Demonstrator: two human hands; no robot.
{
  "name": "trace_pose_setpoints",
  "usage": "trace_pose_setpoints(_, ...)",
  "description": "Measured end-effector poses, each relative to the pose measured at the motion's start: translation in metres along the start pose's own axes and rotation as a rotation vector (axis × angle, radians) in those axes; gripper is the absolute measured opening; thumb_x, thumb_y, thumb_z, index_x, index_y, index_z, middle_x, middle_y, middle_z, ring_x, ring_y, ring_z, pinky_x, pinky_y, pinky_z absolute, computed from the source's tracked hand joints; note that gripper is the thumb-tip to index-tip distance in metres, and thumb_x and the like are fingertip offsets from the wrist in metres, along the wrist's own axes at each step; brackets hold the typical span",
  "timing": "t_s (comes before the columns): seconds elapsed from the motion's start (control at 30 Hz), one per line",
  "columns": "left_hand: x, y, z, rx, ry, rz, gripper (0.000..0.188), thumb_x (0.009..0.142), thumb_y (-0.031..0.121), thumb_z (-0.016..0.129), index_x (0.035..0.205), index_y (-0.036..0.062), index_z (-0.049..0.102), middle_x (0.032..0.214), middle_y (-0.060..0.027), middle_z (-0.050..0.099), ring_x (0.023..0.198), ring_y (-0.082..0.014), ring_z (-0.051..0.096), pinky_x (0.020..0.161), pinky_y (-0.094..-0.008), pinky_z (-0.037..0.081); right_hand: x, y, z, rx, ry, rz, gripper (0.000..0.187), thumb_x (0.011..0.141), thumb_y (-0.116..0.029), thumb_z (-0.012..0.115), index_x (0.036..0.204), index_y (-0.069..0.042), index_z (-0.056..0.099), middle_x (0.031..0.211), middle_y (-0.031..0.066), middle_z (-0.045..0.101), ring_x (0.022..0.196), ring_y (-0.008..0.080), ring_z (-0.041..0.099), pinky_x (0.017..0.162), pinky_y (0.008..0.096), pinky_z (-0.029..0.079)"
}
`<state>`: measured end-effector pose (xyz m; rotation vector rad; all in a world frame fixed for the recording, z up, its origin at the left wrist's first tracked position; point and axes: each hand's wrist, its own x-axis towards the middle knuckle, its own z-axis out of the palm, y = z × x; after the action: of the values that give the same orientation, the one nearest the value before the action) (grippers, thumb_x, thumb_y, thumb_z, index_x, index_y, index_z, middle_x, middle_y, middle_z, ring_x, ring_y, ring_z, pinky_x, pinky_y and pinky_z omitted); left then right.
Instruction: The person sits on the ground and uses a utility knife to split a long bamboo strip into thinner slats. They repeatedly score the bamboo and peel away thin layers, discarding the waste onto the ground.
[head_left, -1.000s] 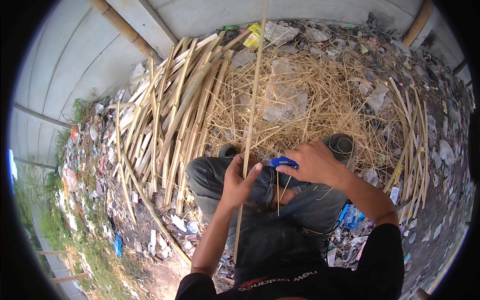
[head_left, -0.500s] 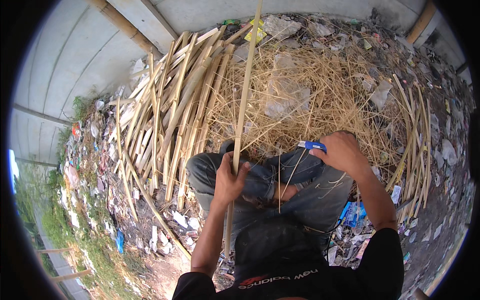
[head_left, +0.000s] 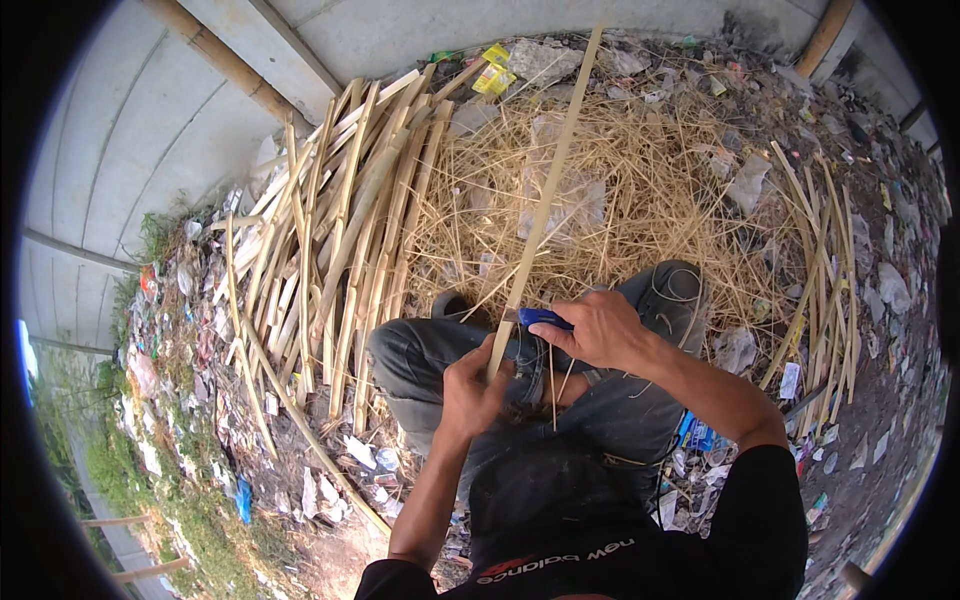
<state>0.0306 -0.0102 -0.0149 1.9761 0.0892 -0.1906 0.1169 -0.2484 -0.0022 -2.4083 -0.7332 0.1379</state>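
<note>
A long pale bamboo strip (head_left: pixel 552 185) slants up and away from my lap, leaning to the right at its far end. Near its lower part my left hand (head_left: pixel 474 392) is closed around it. My right hand (head_left: pixel 605 330) grips a blue-handled utility knife (head_left: pixel 546 319). The knife's front end meets the strip just above my left fingers; the blade itself is hard to make out. Both hands are over my crossed legs, in dark trousers (head_left: pixel 420 355). A few thin slivers hang over the trousers.
Split bamboo pieces (head_left: pixel 345 225) are heaped on the left. Thin shavings (head_left: pixel 650 190) cover the ground ahead. Several narrow strips (head_left: pixel 825 290) lie at the right. Litter and plants (head_left: pixel 130 430) spread around, and a grey panel wall (head_left: pixel 150 130) stands behind.
My right hand has brought the knife left from my right knee to the strip. The strip's far end has tilted right, and my left hand sits slightly lower and further right.
</note>
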Motion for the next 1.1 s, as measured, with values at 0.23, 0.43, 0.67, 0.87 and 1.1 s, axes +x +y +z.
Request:
trace_pose_setpoints(0.23, 0.009, 0.010, -0.005, -0.022, 0.068, 0.105, 0.051, 0.093, 0.008, 0.069, 0.139, -0.0125, 0.059, 0.099, -0.0259, 0.074, 0.085, -0.0171, 0.069, 0.078, -0.0330, 0.055, 0.017, 0.005, 0.008, -0.082, 0.113, -0.015, 0.059, 0.101, -0.062, 0.058, 0.081, -0.007, 0.068, 0.057, 0.0178, 0.062, 0.054, 0.0404, 0.064, 0.054, 0.0499, 0.051)
trace_pose_setpoints(0.43, -0.036, -0.003, -0.024, 0.036, -0.082, -0.052, 0.050, 0.094, 0.008, 0.069, 0.141, -0.0084, 0.060, 0.095, -0.0095, 0.072, 0.088, -0.0099, 0.062, 0.080, -0.0287, 0.052, 0.049, 0.132, -0.076, -0.057, 0.497, 0.588, 0.069, 0.108, -0.059, 0.049, 0.076, 0.001, 0.063, 0.054, 0.0168, 0.052, 0.050, 0.0352, 0.051, 0.055, 0.0472, 0.041)
trace_pose_setpoints(0.67, -0.074, -0.030, -0.026, 0.064, -0.096, -0.163, 0.050, 0.093, 0.010, 0.070, 0.138, -0.0104, 0.061, 0.105, -0.0269, 0.074, 0.099, -0.0230, 0.074, 0.087, -0.0351, 0.055, 0.028, 0.094, -0.087, 0.047, 0.390, 0.417, 0.062, 0.107, -0.053, 0.056, 0.078, 0.001, 0.066, 0.057, 0.0167, 0.055, 0.051, 0.0327, 0.053, 0.056, 0.0454, 0.042)
trace_pose_setpoints(0.87, -0.036, -0.015, -0.024, -0.090, 0.013, -0.123, 0.054, 0.099, 0.009, 0.072, 0.144, -0.0149, 0.054, 0.107, -0.0046, 0.069, 0.096, -0.0074, 0.058, 0.086, -0.0231, 0.049, 0.008, 0.011, -0.018, 0.172, 0.054, 0.117, 0.062, 0.104, -0.060, 0.055, 0.084, -0.003, 0.072, 0.058, 0.0179, 0.061, 0.058, 0.0404, 0.065, 0.057, 0.0485, 0.051)
trace_pose_setpoints(1.1, -0.028, -0.016, -0.012, -0.087, 0.043, -0.026, 0.053, 0.098, 0.012, 0.070, 0.142, -0.0137, 0.056, 0.116, -0.0200, 0.075, 0.106, -0.0157, 0.068, 0.094, -0.0306, 0.053, 0.001, -0.015, 0.017, 0.051, -0.075, -0.027, 0.061, 0.101, -0.060, 0.058, 0.087, -0.003, 0.072, 0.058, 0.0194, 0.064, 0.059, 0.0433, 0.068, 0.056, 0.0508, 0.055)
